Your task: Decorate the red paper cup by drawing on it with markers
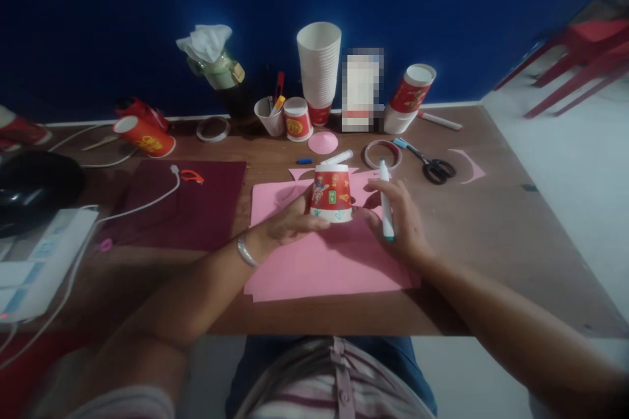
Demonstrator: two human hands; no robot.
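A: Start with the desk (491,242), then move to the forearms (187,281), slanting in from the near edge and converging over the pink paper (319,272).

B: And the left hand (295,219)?

A: Reaching in from the side, thumb forward along the lower part of the cup (331,186), fingers behind. Closed around it.

B: And the right hand (403,222)?

A: Raised just beside, palm turned inward, fingers bent, thumb and fingertips slightly parted. Closed just enough to hold the marker (386,200), lengthwise away from the body.

B: Touching the cup too?

A: Cannot tell.

B: Where to find the cup?

A: Between both hands, above the paper, upside down, wide rim lowest.

B: Smallest?

A: Green marks (338,215) near that rim.
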